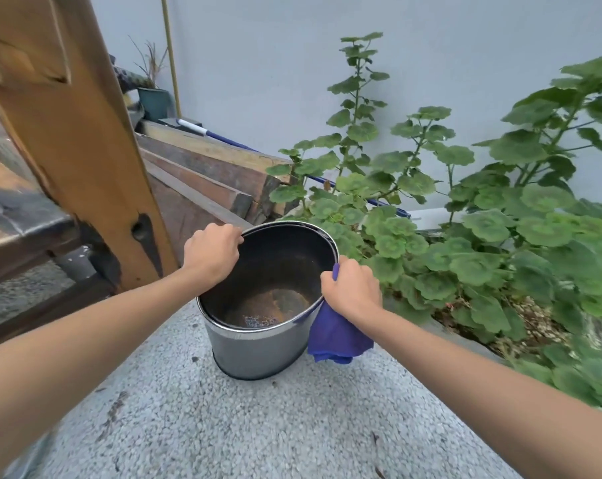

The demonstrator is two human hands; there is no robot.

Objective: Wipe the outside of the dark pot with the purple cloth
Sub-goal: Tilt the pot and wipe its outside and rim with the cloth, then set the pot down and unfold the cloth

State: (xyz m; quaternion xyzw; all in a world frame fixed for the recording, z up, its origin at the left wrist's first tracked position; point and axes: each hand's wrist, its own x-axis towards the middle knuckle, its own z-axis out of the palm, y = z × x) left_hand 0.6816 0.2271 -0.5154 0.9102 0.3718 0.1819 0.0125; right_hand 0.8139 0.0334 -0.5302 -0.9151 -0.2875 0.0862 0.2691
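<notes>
We see the right hand clenched around a bunched part of the purple cloth, pressing it against the right side of the dark pot just at the rim; a small tuft of cloth sticks up above the knuckles, and the rest hangs down below the hand along the pot's outer wall, its lower folds near the ground but, as far as we can tell, not lying flat on it. The left hand is closed over the far left part of the rim, fingers curled over the edge, gripping the pot itself; both forearms reach in from the near corners of the view.

The pot stands in the middle of the scene on a pale pebbled ground, tilted a little toward us so that we look into its dark interior, where a rusty brown patch shows on the bottom; a bright metal band runs round the rim, and the outer wall is dark grey.

To the right of the pot, just beside the cloth hand, grows a mass of round-leaved green plants in a bed; to the left a slanted wooden beam rises, with stacked planks behind the pot on the far side; a plain grey wall closes the far side.
</notes>
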